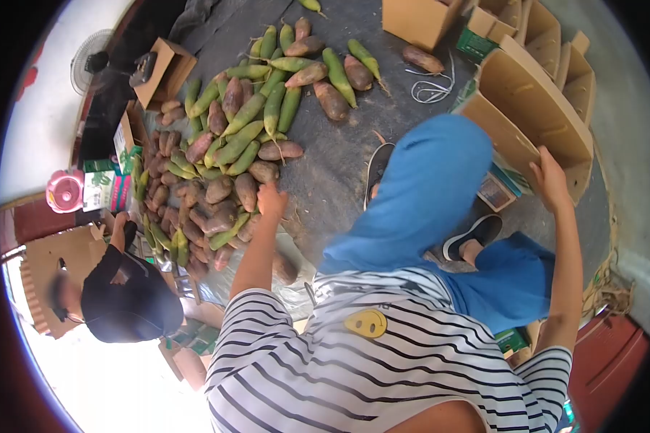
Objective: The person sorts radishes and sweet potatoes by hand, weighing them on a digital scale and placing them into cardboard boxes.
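My left hand (271,202) reaches to the edge of a large pile of root vegetables. Thumb and fingers look apart, close beside a brown-purple tuber (245,192) that resembles a sweet potato; some fingertips are hard to see. Long green roots, like green radishes (245,115), lie among the brown-purple ones. At the right, my right hand (552,180) is closed on the rim of a cardboard box (513,86), which is open and tilted, with its inside showing.
More cardboard boxes (542,36) stand at the upper right. White string (433,88) lies on the dark ground sheet (368,32) near a lone tuber (422,59). Another person in dark clothes (130,296) is at the left, beyond the pile. A fan (90,61) stands upper left.
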### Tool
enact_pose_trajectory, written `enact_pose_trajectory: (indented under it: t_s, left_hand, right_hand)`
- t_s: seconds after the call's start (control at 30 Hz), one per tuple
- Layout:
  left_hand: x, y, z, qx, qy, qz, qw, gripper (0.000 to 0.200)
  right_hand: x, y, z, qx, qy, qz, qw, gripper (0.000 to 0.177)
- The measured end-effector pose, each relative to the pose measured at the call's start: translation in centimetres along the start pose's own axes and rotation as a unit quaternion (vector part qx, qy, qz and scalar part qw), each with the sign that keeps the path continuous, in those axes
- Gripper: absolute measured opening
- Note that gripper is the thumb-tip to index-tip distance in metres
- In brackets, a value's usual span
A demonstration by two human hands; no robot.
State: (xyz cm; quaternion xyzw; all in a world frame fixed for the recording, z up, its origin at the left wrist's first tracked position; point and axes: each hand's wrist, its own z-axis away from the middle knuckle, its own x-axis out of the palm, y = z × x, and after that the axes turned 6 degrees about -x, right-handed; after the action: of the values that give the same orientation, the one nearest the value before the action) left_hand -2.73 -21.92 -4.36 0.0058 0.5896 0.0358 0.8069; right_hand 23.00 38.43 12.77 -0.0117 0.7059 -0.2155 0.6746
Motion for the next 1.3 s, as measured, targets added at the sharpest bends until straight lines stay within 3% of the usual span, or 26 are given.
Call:
enact_pose_trajectory:
  t_s: [0.07, 0.13, 0.17, 0.2, 0.23, 0.37, 0.47, 0.6, 0.7, 0.83, 0.9, 0.97, 1.03, 1.1, 1.17, 1.27, 1.3]
  left_hand:
    - [-1.4, 0.0, -2.3, -0.038, 0.043, -0.053, 0.997, 0.039]
    - [-1.7, -1.4, -6.1, -0.020, 0.118, -0.064, 0.991, 0.037]
    - [-2.9, -1.3, -7.8, -0.053, 0.079, -0.106, 0.990, 0.037]
    - [-2.4, -2.3, -9.6, -0.015, 0.162, -0.110, 0.981, 0.037]
    - [-4.0, -1.4, -11.0, -0.056, 0.119, -0.133, 0.982, 0.039]
    - [-5.1, -1.7, -17.3, -0.063, 0.071, -0.187, 0.978, 0.065]
    - [-5.7, -1.5, -20.8, -0.093, -0.075, -0.208, 0.971, 0.073]
    - [-5.9, -0.6, -21.7, -0.085, -0.077, -0.283, 0.952, 0.073]
    - [-6.8, -0.7, -21.6, -0.085, -0.079, -0.270, 0.956, 0.070]
    - [-7.9, -1.1, -20.0, -0.036, -0.089, -0.243, 0.965, 0.070]
    - [-5.9, -3.4, -19.3, 0.015, -0.071, -0.147, 0.986, 0.072]
    - [-2.0, -3.5, -16.8, 0.003, -0.076, 0.040, 0.996, 0.073]
    - [0.2, 0.6, -12.9, 0.004, -0.087, 0.175, 0.981, 0.073]
    - [0.4, 7.0, -9.3, 0.106, -0.043, 0.163, 0.980, 0.073]
    - [0.2, 12.7, -7.2, 0.131, -0.108, 0.125, 0.978, 0.076]
    - [1.0, 16.5, -8.2, 0.153, -0.044, 0.231, 0.960, 0.077]
    - [0.5, 16.6, -9.9, 0.144, 0.027, 0.219, 0.965, 0.076]
  right_hand:
    - [-0.4, -0.5, -0.4, 0.030, -0.033, -0.018, 0.999, 0.023]
    - [-0.2, -0.4, -0.4, 0.046, -0.050, -0.022, 0.997, 0.023]
    - [-0.1, -0.1, -0.3, 0.045, -0.049, -0.019, 0.998, 0.023]
    - [0.0, 0.2, -0.6, 0.044, -0.044, -0.015, 0.998, 0.023]
    - [-0.1, 0.2, -0.9, 0.048, -0.052, -0.016, 0.997, 0.024]
    - [-0.2, 0.5, -1.1, 0.075, -0.076, -0.022, 0.994, 0.025]
    - [-0.1, 0.8, -0.7, 0.100, -0.090, -0.032, 0.990, 0.025]
    - [0.0, 0.4, -0.9, 0.103, -0.086, -0.048, 0.990, 0.024]
    - [0.0, -0.1, -1.2, 0.097, -0.073, -0.040, 0.992, 0.024]
    - [0.0, -0.3, -1.4, 0.104, -0.075, -0.026, 0.991, 0.024]
    - [-0.3, -0.6, -1.5, 0.089, -0.076, -0.009, 0.993, 0.023]
    - [-0.2, -0.5, -1.4, 0.093, -0.080, -0.014, 0.992, 0.024]
    - [-0.3, -0.5, -1.4, 0.093, -0.076, -0.011, 0.993, 0.024]
    - [-0.2, -0.8, -1.4, 0.088, -0.068, -0.004, 0.994, 0.025]
    - [0.0, -0.3, -1.0, 0.090, -0.072, 0.000, 0.993, 0.025]
    - [-0.2, -0.9, -1.2, 0.096, -0.076, -0.001, 0.993, 0.025]
    - [-0.3, -1.0, -1.3, 0.100, -0.077, -0.001, 0.992, 0.025]
